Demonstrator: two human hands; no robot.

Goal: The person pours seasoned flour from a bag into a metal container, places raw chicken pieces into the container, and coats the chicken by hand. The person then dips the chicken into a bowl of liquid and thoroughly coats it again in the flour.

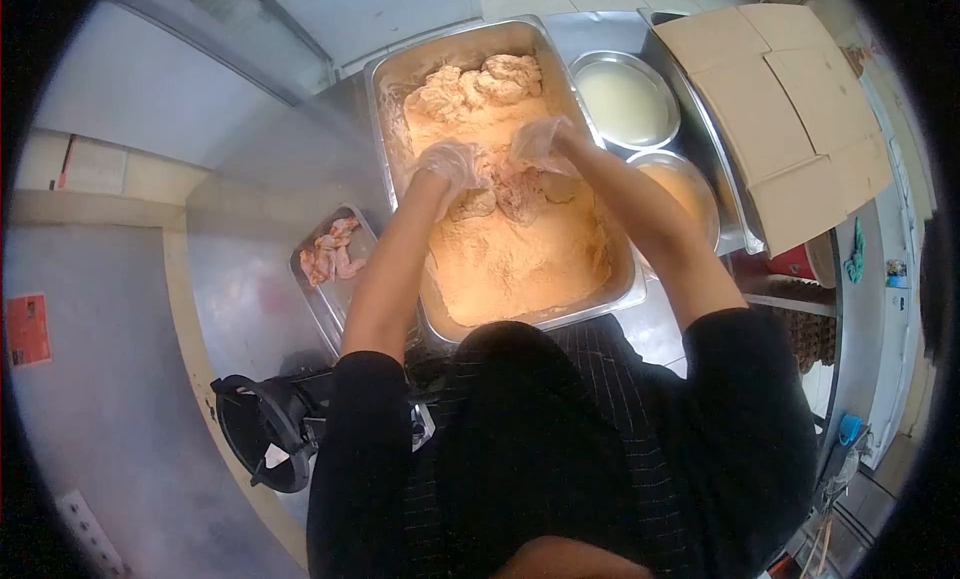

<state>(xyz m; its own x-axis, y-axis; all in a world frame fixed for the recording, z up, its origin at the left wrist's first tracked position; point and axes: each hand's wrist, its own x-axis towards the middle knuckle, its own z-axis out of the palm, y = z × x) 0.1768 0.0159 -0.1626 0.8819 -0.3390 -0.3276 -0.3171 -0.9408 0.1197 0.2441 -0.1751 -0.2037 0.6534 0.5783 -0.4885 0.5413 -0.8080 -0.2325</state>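
A deep steel pan [382,129] holds pale orange flour [520,259]. Inside it, my left hand [450,164] and my right hand [543,144] wear clear plastic gloves and face each other. Between them is pinkish raw chicken [515,189], partly dusted with flour. The fingers of both hands curl in at the sides of this meat, and their tips are partly hidden by gloves and flour. At the far end of the pan, several flour-coated chicken pieces [500,79] lie in a heap.
Left of the pan, a small steel tray [345,301] carries raw chicken pieces [332,251]. To the right stand a round bowl of whitish liquid [622,101] and another bowl of orange powder [682,194], partly behind my forearm. Flattened cardboard [785,119] lies further right.
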